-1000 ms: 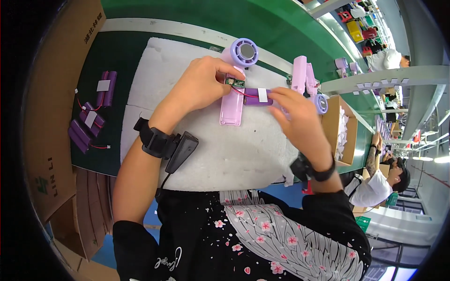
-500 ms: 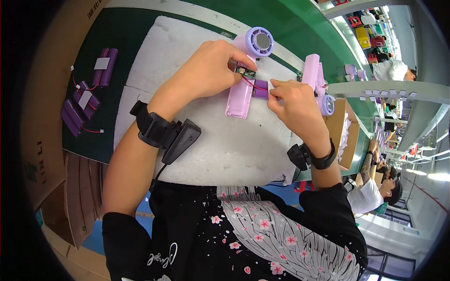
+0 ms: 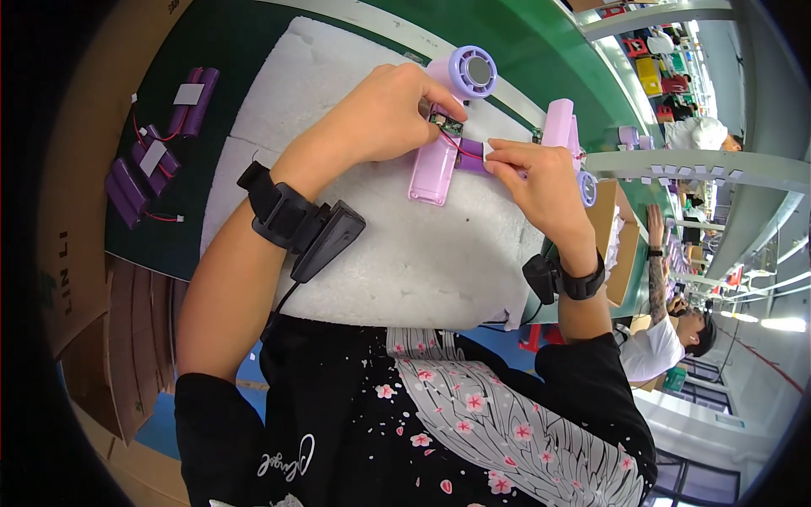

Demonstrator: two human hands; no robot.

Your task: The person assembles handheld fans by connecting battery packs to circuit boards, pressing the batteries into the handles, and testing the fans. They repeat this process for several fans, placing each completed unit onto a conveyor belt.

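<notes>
The pink fan [image 3: 432, 176] lies toward the far edge of the white foam mat [image 3: 405, 270], whose surface stretches from it down to the near edge. The left hand [image 3: 393, 110] is clamped around it by the circuit board [image 3: 448, 124]; the right hand [image 3: 545, 182] pinches the labelled purple battery pack [image 3: 470, 155] alongside. Rightward, an open cardboard box [image 3: 627, 269] contains white pieces [image 3: 616, 232].

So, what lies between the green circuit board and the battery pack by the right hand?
The head view shows a red wire crossing the pink fan handle from circuit board to battery pack.
</notes>
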